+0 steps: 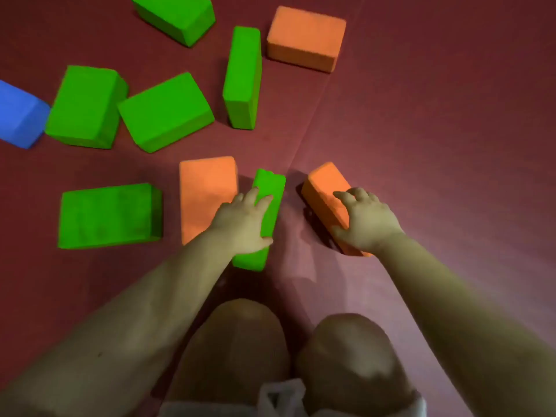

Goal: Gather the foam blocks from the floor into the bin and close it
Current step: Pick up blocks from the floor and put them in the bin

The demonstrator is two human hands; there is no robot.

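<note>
Hands curled on blocks, left point(243, 224) gripping green block point(269, 188), right point(365, 221) orange block point(326, 188)

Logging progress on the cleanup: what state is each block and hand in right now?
left hand: grips the narrow green block, which stands on edge
right hand: grips the tilted orange block
flat orange block: on the floor, beside the left hand
other green blocks: loose on the floor
far orange block: untouched
blue block: at the left edge

Under my view: dark red floor mat point(421, 130), with a seam point(316, 121) running diagonally across it. My bare knees point(240, 341) and pale shorts point(285, 398) fill the lower edge.
</note>
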